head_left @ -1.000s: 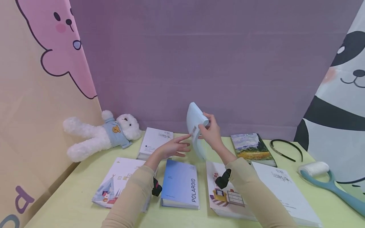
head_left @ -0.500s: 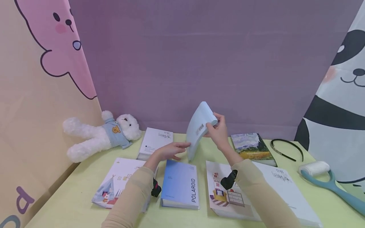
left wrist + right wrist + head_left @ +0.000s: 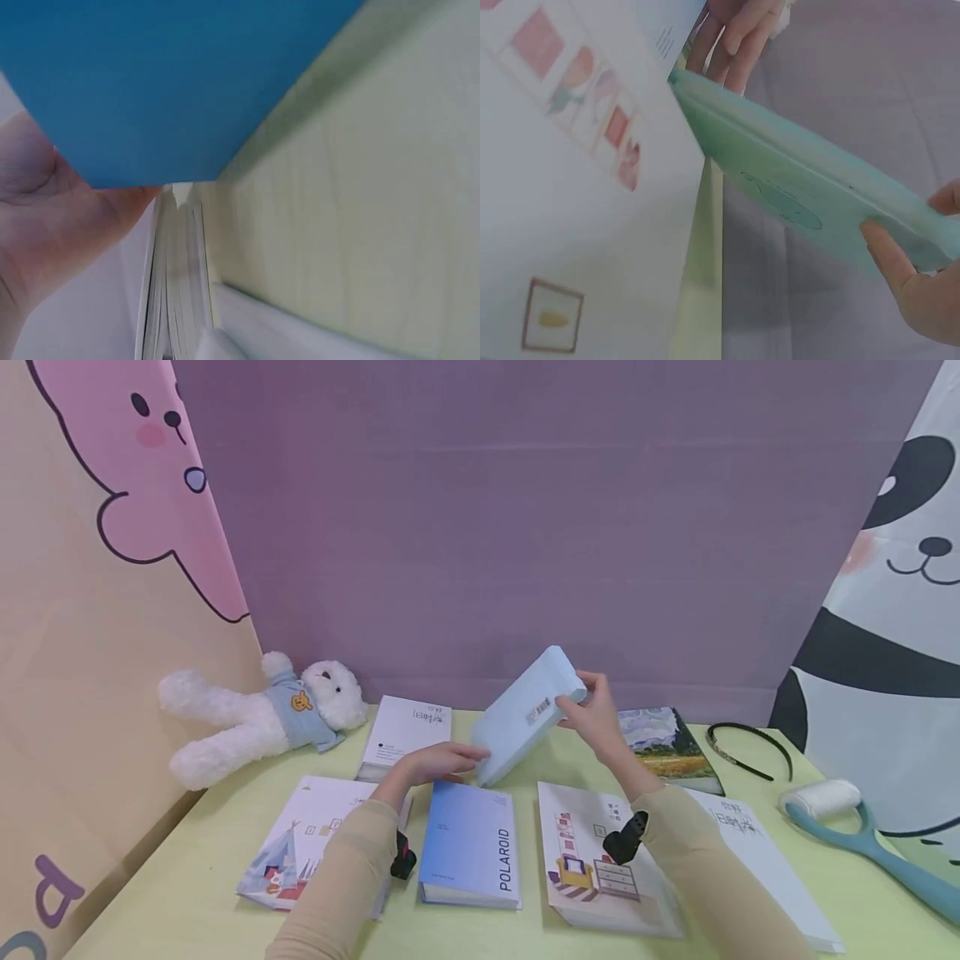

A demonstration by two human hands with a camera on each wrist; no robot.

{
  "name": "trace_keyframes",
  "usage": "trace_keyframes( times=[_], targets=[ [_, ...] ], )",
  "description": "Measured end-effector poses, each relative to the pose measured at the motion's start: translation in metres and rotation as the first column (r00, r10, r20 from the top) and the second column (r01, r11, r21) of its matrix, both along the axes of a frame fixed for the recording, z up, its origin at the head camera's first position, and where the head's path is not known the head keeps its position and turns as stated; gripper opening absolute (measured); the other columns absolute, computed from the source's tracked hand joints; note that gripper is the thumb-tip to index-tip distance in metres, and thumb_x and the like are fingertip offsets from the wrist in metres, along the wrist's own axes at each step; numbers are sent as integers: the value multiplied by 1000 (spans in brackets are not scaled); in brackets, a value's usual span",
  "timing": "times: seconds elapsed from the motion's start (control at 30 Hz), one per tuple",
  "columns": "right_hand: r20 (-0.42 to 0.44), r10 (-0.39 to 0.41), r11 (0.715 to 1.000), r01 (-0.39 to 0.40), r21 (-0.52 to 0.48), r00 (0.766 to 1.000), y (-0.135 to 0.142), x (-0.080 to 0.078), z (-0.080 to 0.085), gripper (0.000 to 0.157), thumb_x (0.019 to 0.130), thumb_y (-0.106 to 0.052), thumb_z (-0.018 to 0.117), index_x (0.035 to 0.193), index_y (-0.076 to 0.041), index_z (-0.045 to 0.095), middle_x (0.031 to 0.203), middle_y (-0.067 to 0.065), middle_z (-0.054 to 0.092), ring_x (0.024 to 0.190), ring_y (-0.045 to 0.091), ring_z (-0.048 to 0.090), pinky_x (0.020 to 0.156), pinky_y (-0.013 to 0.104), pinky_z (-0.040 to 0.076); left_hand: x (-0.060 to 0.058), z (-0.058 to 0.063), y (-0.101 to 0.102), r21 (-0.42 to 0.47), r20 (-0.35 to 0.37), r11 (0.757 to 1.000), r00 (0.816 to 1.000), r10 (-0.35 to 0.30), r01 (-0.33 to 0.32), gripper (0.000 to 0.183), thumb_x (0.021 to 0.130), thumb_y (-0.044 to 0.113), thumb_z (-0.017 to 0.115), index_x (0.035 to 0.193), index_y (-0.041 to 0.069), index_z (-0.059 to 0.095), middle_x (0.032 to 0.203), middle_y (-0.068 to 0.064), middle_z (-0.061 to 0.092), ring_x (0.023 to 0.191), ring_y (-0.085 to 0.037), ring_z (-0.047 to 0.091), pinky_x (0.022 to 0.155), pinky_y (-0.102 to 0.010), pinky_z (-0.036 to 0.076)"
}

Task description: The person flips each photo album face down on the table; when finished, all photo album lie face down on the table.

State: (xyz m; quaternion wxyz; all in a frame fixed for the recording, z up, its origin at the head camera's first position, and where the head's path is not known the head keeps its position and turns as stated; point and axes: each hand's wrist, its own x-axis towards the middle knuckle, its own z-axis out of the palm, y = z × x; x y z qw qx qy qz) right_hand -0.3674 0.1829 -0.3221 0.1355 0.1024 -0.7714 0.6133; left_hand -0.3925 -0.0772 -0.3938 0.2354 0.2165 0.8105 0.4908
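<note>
A pale blue book (image 3: 525, 714) with a barcode on its cover tilts above the table, its upper end to the right. My right hand (image 3: 596, 714) pinches that upper end, thumb on the near face and fingers behind. My left hand (image 3: 438, 762) touches the lower left end with extended fingers. In the right wrist view the book (image 3: 802, 172) looks greenish and bears a line drawing; the right thumb (image 3: 889, 255) presses its side. A dark blue surface fills the top of the left wrist view, beside the left hand (image 3: 60, 210).
Around the hands lie a blue POLAROID book (image 3: 468, 843), a tent-picture book (image 3: 300, 843), a room-picture book (image 3: 600, 860), white books (image 3: 408, 731) and a landscape-cover book (image 3: 667, 747). A white teddy bear (image 3: 292, 710), a black headband (image 3: 750, 747) and a lint roller (image 3: 862, 827) flank them.
The pale blue book has swung from nearly upright and bowed to a flatter slant, its barcode face turning toward view. The right hand has moved right; the left hand has moved slightly left and down.
</note>
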Motion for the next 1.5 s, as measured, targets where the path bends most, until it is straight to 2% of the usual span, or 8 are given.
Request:
trace_keyframes(
  times=[0.2, 0.37, 0.47, 0.7, 0.93, 1.07, 1.27, 1.5],
  targets=[
    [118, -51, 998, 46, 43, 992, 16, -1, -8, 58, 95, -31, 55, 136, 2, 32, 136, 22, 37, 116, 36, 51, 87, 36, 54, 2, 2, -4, -18, 8, 999, 999, 41, -40, 40, 100, 8, 37, 139, 7, 46, 150, -13, 34, 141, -27, 27, 108, -43, 37],
    [203, -79, 990, 53, 132, 976, 31, -4, -22, 59, 95, -29, 54, 137, 6, 32, 135, 26, 39, 120, 38, 48, 89, 36, 53, 1, 0, -4, -30, 26, 998, 998, 57, -57, 40, 101, 9, 34, 139, 4, 45, 150, -14, 33, 140, -27, 29, 109, -43, 35],
    [238, -109, 974, 56, 218, 965, 38, -5, -30, 60, 95, -27, 54, 139, 8, 33, 134, 28, 40, 115, 39, 53, 90, 40, 52, 1, -2, -3, -36, 37, 998, 997, 62, -61, 40, 101, 10, 34, 138, 4, 46, 150, -14, 34, 136, -29, 36, 110, -43, 34],
    [229, -141, 924, 45, 381, 963, 46, -7, -41, 59, 95, -28, 55, 138, 9, 38, 138, 30, 42, 100, 35, 65, 94, 46, 48, 2, -2, -2, -51, 32, 995, 996, 83, -82, 39, 101, 12, 35, 136, 4, 49, 149, -12, 36, 135, -28, 37, 109, -43, 35],
    [208, -176, 879, 58, 474, 962, 48, -7, -48, 53, 94, -27, 55, 132, 9, 46, 131, 29, 50, 104, 38, 60, 88, 46, 49, 2, -2, -4, -34, 13, 994, 995, 104, -103, 38, 101, 12, 35, 136, 3, 49, 149, -13, 36, 136, -29, 36, 108, -43, 36],
    [208, -198, 852, 63, 520, 958, 49, -5, -49, 50, 94, -24, 55, 129, 10, 49, 128, 30, 52, 111, 41, 54, 91, 48, 47, 1, -3, -4, -4, 9, 994, 994, 111, -111, 38, 101, 12, 36, 135, 3, 49, 149, -13, 35, 135, -29, 37, 107, -44, 37],
    [220, -168, 805, 5, 594, 961, 54, -3, -50, 51, 92, -18, 56, 130, 15, 45, 131, 34, 46, 119, 47, 45, 96, 52, 44, -1, -5, -2, 35, 3, 992, 993, 121, -121, 37, 101, 10, 36, 135, 1, 49, 149, -14, 35, 140, -29, 27, 106, -44, 39],
    [259, -142, 754, -65, 654, 955, 56, -1, -52, 50, 92, -16, 56, 128, 17, 46, 129, 35, 47, 117, 48, 46, 92, 50, 46, 2, -5, 0, 30, -9, 992, 993, 121, -121, 36, 101, 13, 36, 133, 3, 52, 148, -14, 37, 139, -30, 29, 106, -45, 38]
  ],
)
